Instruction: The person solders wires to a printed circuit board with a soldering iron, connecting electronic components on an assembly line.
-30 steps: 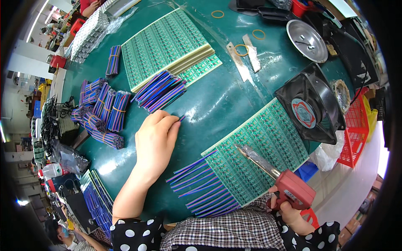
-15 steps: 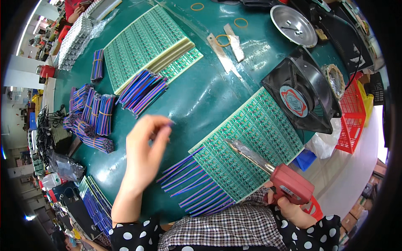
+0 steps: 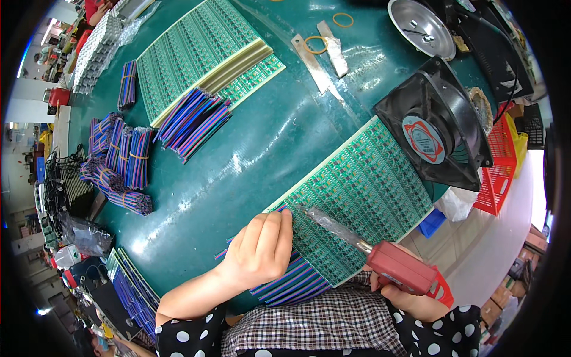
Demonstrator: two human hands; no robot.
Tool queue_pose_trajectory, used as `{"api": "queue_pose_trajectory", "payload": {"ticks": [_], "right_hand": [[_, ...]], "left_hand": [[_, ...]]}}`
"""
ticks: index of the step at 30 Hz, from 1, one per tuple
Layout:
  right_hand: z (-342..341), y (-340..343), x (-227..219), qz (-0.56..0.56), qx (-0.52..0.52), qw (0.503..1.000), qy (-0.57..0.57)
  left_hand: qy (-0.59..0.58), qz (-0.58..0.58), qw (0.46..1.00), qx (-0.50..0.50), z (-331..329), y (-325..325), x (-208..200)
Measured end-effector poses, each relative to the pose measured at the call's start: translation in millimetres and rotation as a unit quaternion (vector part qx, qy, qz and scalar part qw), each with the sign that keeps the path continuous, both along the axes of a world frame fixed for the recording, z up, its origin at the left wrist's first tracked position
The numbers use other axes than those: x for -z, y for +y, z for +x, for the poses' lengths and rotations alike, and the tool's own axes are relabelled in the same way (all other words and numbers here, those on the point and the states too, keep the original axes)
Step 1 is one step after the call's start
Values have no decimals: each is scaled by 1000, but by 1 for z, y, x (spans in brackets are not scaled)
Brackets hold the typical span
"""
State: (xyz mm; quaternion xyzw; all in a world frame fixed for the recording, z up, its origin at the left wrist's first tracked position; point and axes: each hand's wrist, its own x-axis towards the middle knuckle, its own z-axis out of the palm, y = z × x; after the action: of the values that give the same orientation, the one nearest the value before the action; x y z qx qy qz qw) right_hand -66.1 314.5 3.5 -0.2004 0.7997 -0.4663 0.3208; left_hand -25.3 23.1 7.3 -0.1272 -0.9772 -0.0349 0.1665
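Observation:
Over the upper left corner of a green circuit board panel [image 3: 369, 184], my left hand [image 3: 259, 247] is closed in a pinch. At its fingertips shows the end of a blue and purple wire [image 3: 282, 208], touching the board edge. My right hand [image 3: 410, 302] grips a red soldering gun [image 3: 401, 269] by its handle. The gun's tip is close beside the left fingertips, just above the board; whether it touches is hard to tell. Several attached multicolour wires [image 3: 297, 284] fan out from the board's left edge, partly hidden under my left hand and wrist.
A black fan [image 3: 437, 128] stands by the board's far right corner. Loose wires [image 3: 193, 125] lie against stacked panels [image 3: 196, 59]. Banded wire bundles [image 3: 138, 157] sit at the left. A metal dish [image 3: 422, 30], metal strips [image 3: 310, 64] and rubber bands [image 3: 343, 20] lie farther back.
My left hand has come down and right from above the table to the board's corner. The soldering gun's tip has shifted left and slightly up, meeting the left fingertips.

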Motion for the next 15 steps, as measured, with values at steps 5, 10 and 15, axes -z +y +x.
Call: {"api": "queue_pose_trajectory", "payload": {"ticks": [5,10,15], "right_hand": [[0,-1,9,-56,4,998,-10],[1,-4,7,-71,35,994,-73],[-1,-6,6,-106,63,984,-130]], "left_hand": [[-9,-18,1000,-14,2,2,1],[-12,-35,999,-12,4,2,1],[-17,-57,998,-10,2,3,-3]]}}
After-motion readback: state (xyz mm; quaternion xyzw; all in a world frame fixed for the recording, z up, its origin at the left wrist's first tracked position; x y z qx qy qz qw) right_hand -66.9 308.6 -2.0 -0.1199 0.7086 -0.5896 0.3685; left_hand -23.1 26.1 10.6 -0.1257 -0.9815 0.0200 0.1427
